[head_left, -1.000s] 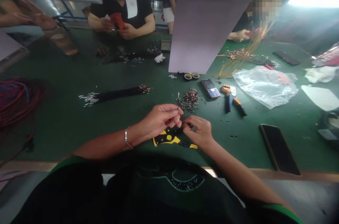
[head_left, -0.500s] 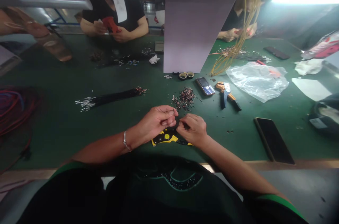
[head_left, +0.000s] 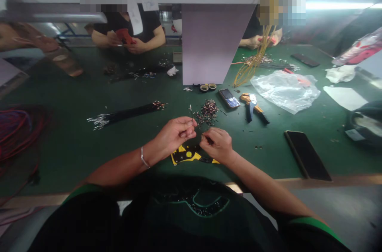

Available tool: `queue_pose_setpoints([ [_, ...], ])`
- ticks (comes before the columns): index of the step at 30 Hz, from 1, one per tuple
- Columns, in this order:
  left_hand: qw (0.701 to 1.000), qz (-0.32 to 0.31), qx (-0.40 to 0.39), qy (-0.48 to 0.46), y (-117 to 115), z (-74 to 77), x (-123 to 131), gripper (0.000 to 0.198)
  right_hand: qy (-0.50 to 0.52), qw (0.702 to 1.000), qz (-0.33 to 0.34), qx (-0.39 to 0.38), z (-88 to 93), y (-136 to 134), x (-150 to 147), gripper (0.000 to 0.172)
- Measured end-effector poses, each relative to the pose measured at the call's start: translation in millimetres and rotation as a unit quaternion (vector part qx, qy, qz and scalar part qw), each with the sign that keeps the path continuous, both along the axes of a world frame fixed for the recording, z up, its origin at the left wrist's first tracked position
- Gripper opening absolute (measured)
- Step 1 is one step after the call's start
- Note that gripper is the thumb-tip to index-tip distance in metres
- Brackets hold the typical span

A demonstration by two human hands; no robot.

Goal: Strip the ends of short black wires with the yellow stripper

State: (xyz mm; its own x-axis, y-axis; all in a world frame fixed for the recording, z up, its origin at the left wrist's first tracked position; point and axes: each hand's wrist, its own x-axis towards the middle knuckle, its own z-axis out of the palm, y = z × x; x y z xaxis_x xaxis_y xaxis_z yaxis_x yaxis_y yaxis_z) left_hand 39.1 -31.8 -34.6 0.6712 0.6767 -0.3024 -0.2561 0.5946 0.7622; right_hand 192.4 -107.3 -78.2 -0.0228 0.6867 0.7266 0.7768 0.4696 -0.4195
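Observation:
My left hand (head_left: 175, 134) is closed in a pinch on a thin wire (head_left: 191, 112) whose end sticks up above the fingers. My right hand (head_left: 217, 144) is closed beside it, fingers pinched on something too small to make out. Both hands hover just above a yellow-and-black wire stripper (head_left: 187, 155) lying on the green table (head_left: 71, 144). A pile of small metal terminals (head_left: 207, 109) lies just beyond my hands. A bundle of black wires (head_left: 125, 112) with metal ends lies to the left.
A keypad phone (head_left: 229, 98), orange-handled pliers (head_left: 253, 105), a clear plastic bag (head_left: 285, 90) and a dark smartphone (head_left: 307, 155) lie to the right. Red cables (head_left: 14, 132) sit far left. A white post (head_left: 213, 43) stands ahead. Other people's hands (head_left: 131, 43) work across the table.
The view has shifted slightly. My hands stay together over the stripper, and the wire end in my left hand now stands a little higher.

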Motion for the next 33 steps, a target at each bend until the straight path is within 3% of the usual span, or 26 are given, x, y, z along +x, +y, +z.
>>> queue_pose_setpoints([
  [4,0.999,0.009,-0.025,-0.025,12.7,-2.7,-2.9,0.009,0.012,1.000,0.019,-0.004,4.0,-1.7,-1.6,0.020],
  [17,0.997,0.012,0.052,-0.060,25.1,1.8,-14.1,0.005,-0.006,0.996,0.091,-0.021,31.5,-6.9,-20.7,0.019],
  [28,0.997,0.023,0.076,-0.006,31.0,9.5,-16.9,0.008,-0.002,0.994,0.076,-0.077,17.7,-1.7,-12.4,0.021],
  [33,0.993,0.069,0.091,-0.035,38.2,9.9,-20.2,0.010,-0.041,0.974,0.135,-0.178,7.1,-12.4,-8.4,0.014],
])
